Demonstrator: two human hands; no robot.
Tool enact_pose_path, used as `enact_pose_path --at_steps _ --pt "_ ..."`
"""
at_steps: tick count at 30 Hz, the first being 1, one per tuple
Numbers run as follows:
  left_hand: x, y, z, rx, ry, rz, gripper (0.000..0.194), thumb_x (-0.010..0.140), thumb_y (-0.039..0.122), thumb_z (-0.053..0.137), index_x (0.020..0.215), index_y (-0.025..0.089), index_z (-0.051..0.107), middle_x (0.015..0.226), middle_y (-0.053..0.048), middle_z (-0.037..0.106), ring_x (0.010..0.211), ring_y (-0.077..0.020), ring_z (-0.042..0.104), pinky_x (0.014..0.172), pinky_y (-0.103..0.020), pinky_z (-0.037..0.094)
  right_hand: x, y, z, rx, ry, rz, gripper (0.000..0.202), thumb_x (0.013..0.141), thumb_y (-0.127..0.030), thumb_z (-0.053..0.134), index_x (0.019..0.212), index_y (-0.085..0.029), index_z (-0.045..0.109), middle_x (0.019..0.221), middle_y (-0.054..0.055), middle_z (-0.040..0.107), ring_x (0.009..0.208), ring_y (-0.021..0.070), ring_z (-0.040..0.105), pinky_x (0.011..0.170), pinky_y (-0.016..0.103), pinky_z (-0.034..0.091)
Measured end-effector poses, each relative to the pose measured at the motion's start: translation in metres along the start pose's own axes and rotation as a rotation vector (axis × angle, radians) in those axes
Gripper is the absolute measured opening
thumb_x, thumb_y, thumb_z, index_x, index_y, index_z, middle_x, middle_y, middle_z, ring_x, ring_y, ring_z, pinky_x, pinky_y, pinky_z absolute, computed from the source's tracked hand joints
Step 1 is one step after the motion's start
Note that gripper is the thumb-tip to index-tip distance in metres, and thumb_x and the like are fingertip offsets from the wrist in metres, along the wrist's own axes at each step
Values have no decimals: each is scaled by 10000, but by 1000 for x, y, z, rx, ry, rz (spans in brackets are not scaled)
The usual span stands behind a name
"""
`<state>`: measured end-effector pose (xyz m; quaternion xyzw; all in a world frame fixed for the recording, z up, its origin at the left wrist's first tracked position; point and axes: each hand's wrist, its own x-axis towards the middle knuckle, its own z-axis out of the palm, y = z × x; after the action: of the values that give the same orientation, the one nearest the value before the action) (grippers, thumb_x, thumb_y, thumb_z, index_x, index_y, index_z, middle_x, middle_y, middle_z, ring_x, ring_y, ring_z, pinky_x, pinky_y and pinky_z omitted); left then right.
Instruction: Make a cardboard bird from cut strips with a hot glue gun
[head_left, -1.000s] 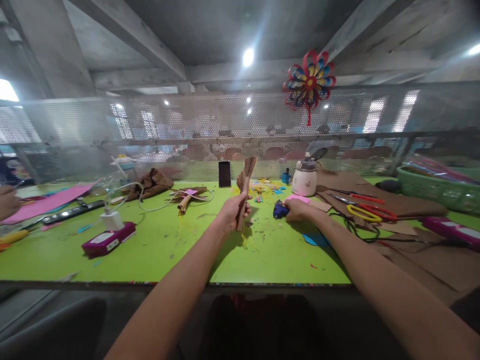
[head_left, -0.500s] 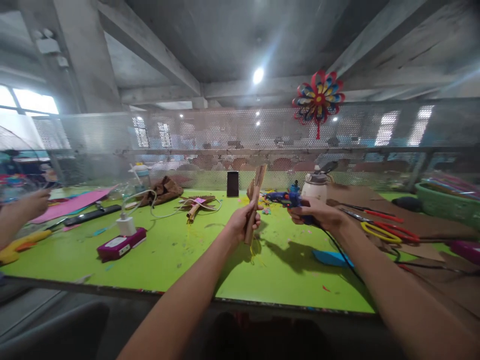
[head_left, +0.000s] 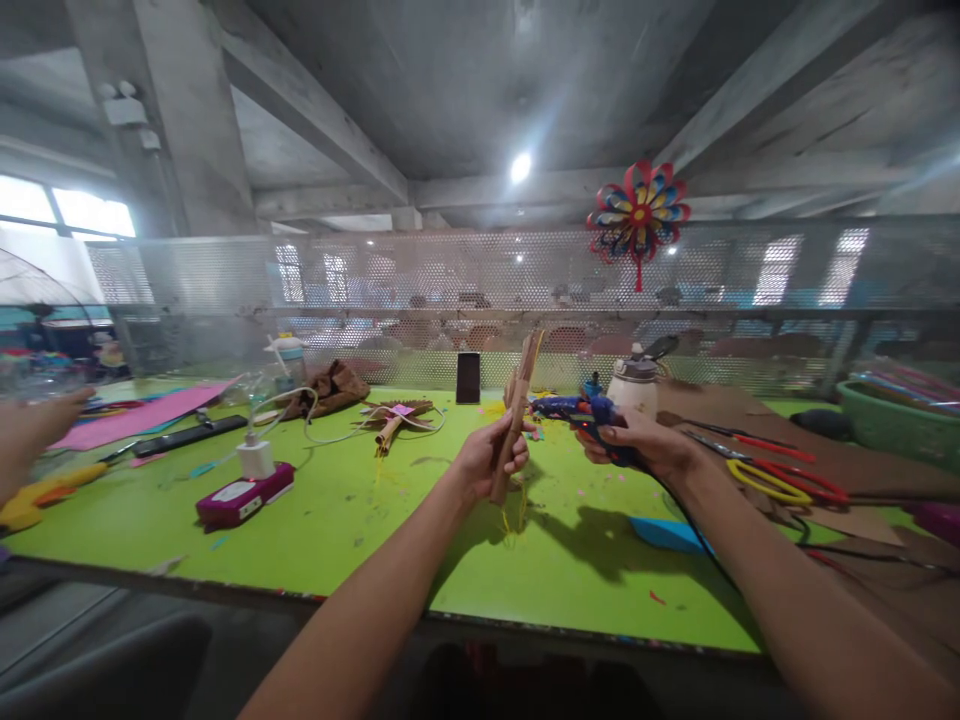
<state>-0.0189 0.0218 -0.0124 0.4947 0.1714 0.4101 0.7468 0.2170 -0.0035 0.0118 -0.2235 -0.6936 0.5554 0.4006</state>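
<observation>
My left hand [head_left: 480, 462] is closed round a folded brown cardboard piece [head_left: 528, 370], held upright above the table, with thin yellow strands [head_left: 514, 515] hanging near its lower end. In my right hand [head_left: 651, 442] is a blue hot glue gun [head_left: 592, 411], its nozzle pointing left, right beside the cardboard. Whether the nozzle touches it I cannot tell. A dark cord runs back from the gun under my right forearm. To the left on the table lies a similar brown cardboard piece [head_left: 394, 425] with a pink patch and yellow strands.
A purple power strip [head_left: 244, 497] with a white plug sits left on the green table [head_left: 360, 545]. Scissors [head_left: 776, 482], brown sheets and a green basket [head_left: 896, 425] are at right. A phone [head_left: 468, 378] and a bottle [head_left: 634, 385] stand behind. Another person's hand [head_left: 37, 435] is far left.
The glue gun's nozzle has come closer to the cardboard piece, which now leans slightly more to the right. The other person's hand has shifted left. The whole view has moved a little.
</observation>
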Motion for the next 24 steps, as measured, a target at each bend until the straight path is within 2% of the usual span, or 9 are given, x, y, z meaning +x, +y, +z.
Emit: enact_pose_path --at_steps 4,12,15,24 --pt "-2 0 2 26 -10 4 332 836 414 438 910 111 552 561 25 401 444 -64 406 351 -145 286 0 0 0 22 -11 -17 382 629 -420 718 828 -140 551 660 7 451 544 91 374 506 246 295" --pt "-6 -1 10 170 47 121 327 779 408 544 935 121 532 567 34 439 439 -59 410 387 -163 287 -3 2 -7 101 -73 -61 463 639 -366 723 985 -114 548 706 21 455 571 92 373 508 242 285" --pt "-7 0 13 160 67 152 335 766 411 559 911 110 531 551 33 436 445 -63 416 389 -165 273 -3 4 -10 107 -94 -58 424 648 -367 718 945 -113 553 669 4 427 561 86 361 496 232 261" --pt "-7 0 9 70 -35 88 314 817 389 477 969 121 533 593 22 440 431 -59 395 384 -171 278 -3 6 -9 114 -111 -63 356 658 -361 711 858 -122 538 686 9 425 567 85 357 502 242 274"
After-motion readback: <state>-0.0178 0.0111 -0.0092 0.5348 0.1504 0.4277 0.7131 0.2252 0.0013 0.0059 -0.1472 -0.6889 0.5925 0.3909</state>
